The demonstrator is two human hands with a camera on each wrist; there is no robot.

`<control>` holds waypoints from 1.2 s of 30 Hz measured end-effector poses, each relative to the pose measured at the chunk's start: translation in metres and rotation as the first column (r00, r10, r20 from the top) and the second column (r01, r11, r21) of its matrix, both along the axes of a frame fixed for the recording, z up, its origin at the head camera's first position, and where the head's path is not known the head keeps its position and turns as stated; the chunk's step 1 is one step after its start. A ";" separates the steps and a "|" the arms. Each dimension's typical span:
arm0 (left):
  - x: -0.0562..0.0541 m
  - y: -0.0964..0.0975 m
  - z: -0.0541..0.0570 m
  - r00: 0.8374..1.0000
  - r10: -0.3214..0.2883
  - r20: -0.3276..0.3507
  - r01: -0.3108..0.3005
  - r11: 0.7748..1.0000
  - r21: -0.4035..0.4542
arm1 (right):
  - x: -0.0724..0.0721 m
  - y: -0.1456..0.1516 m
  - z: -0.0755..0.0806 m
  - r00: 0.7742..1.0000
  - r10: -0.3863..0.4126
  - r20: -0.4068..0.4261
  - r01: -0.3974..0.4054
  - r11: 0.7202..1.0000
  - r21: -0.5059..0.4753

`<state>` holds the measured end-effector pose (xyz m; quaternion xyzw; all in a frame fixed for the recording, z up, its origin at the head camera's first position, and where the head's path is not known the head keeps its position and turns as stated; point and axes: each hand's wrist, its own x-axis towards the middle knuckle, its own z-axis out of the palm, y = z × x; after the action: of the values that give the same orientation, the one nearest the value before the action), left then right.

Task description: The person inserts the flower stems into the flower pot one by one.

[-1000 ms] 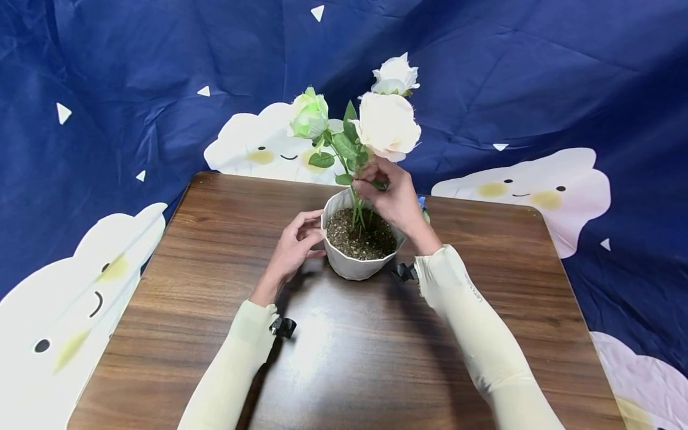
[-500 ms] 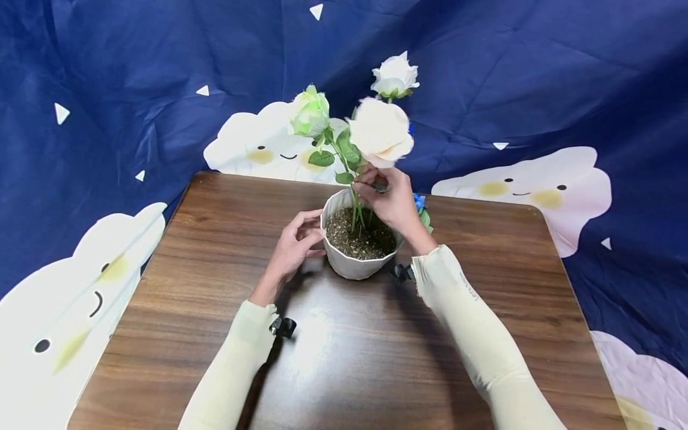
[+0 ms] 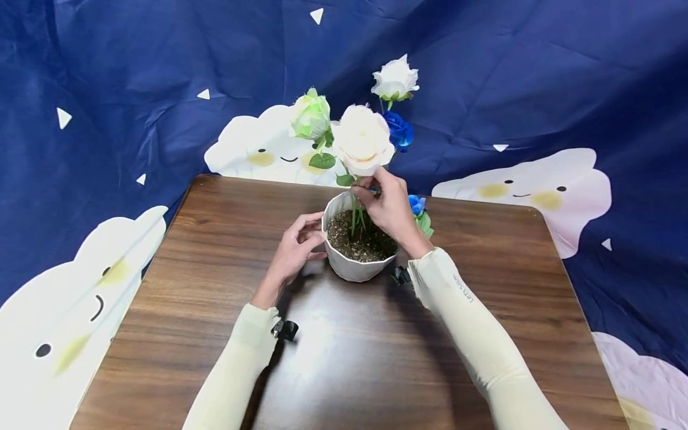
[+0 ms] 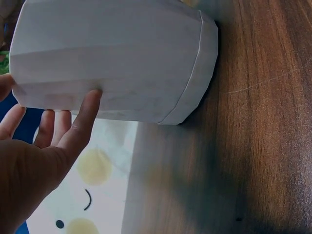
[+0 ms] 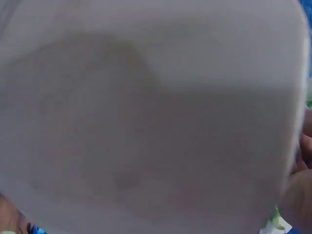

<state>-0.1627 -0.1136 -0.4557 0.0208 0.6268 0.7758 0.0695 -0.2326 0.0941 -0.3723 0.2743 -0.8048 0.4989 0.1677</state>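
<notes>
My right hand (image 3: 391,200) pinches the green stem of a large cream rose (image 3: 364,140), just under its bloom and above a white faceted flowerpot (image 3: 355,269). Dark soil (image 3: 371,245) fills the pot, and green stems stand in it. My left hand (image 3: 295,245) rests its spread, slightly bent fingers against the pot's left side. In the left wrist view the fingertips (image 4: 92,97) touch the pot wall (image 4: 122,63). A pale green rose (image 3: 310,116) leans left of the cream one. The pot's side (image 5: 146,146) blocks most of the right wrist view.
Behind the cream rose rise a white rose (image 3: 396,79) and a blue rose (image 3: 399,130). Beyond the pot to the right, a smaller blue flower (image 3: 417,205) with green leaves shows past my wrist. The brown wooden table (image 3: 484,269) ends at a blue cloud-patterned cloth (image 3: 484,71).
The cream rose has shifted left and slightly down with my right hand, uncovering the blue rose behind it. My left hand stays at the pot.
</notes>
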 end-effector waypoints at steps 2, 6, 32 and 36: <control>0.001 0.001 0.000 1.000 0.006 -0.001 -0.006 1.000 0.002 | -0.001 0.002 0.000 1.000 -0.018 -0.013 0.018 1.000 0.007; 0.001 0.002 0.001 1.000 0.013 -0.004 -0.013 1.000 0.003 | -0.001 0.006 0.000 0.996 -0.060 -0.061 0.061 0.998 0.008; 0.001 0.002 0.000 1.000 0.009 -0.006 -0.009 1.000 0.002 | 0.022 0.068 -0.003 0.957 -0.277 -0.087 0.279 0.960 0.012; 0.001 0.002 0.000 1.000 0.009 -0.009 -0.009 1.000 0.005 | 0.020 0.081 -0.016 0.945 -0.327 0.019 0.327 0.945 -0.006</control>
<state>-0.1618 -0.1114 -0.4561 0.0216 0.6254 0.7774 0.0629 -0.2127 0.1756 -0.3887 0.1320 -0.8383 0.4702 0.2423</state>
